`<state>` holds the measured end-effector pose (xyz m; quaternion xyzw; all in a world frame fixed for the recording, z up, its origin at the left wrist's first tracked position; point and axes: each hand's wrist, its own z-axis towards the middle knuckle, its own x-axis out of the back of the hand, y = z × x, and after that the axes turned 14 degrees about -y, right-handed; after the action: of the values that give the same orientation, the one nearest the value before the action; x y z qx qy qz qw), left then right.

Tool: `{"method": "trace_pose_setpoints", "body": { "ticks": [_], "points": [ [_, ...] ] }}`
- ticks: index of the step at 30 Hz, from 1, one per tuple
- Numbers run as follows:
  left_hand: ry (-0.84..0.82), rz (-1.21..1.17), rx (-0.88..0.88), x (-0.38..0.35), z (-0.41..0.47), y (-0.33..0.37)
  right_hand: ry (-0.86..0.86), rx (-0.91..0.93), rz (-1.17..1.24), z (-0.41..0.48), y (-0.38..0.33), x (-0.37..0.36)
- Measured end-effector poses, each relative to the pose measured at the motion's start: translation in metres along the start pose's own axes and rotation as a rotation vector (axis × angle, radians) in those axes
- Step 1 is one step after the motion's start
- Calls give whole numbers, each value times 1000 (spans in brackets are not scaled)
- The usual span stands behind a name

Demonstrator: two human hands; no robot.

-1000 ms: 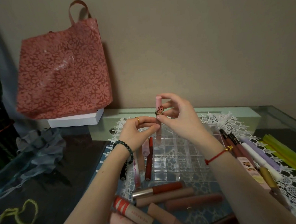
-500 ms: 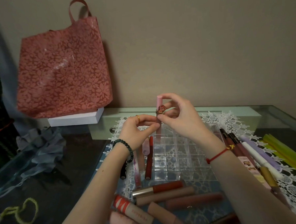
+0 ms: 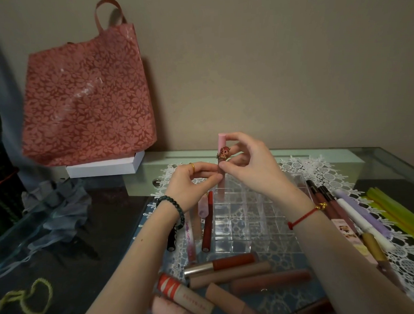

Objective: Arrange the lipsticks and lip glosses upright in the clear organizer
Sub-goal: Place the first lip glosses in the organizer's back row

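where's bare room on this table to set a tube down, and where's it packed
Free: dark tabletop between grey fabric and lace mat. Packed: tubes in front of the organizer and along its right.

We cannot resolve which clear organizer point(image 3: 252, 218) cell holds the pink tube point(image 3: 222, 141); left hand point(image 3: 193, 184) and right hand point(image 3: 252, 169) cover its middle, and the nearest tubes point(image 3: 171, 311) run off frame.

One clear organizer point(image 3: 252, 217), one pink gloss point(image 3: 222, 141) upright in it, at least four tubes point(image 3: 207, 224) lying just left.
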<state>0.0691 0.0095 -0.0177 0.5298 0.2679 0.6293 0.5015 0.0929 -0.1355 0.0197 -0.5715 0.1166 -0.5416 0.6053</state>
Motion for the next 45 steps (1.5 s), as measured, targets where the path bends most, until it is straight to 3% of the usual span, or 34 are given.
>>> {"method": "trace_pose_setpoints", "body": {
  "ticks": [23, 26, 29, 34, 39, 45],
  "points": [
    [-65, -44, -30, 15, -2, 1, -85, -37, -55, -5, -1, 15],
    [7, -66, -4, 28, -3, 4, -61, -5, -17, -9, -9, 24],
    [81, -10, 75, 38, -6, 0, -38, 6, 37, -14, -15, 31],
    [22, 193, 334, 52, -8, -15, -53, -45, 35, -15, -15, 38],
    [-88, 501, 372, 44, -4, -21, -68, -103, -53, -7, -5, 45],
    [-85, 587, 535, 30, 8, -26, -84, -165, -135, -9, 6, 46]
  ]
}}
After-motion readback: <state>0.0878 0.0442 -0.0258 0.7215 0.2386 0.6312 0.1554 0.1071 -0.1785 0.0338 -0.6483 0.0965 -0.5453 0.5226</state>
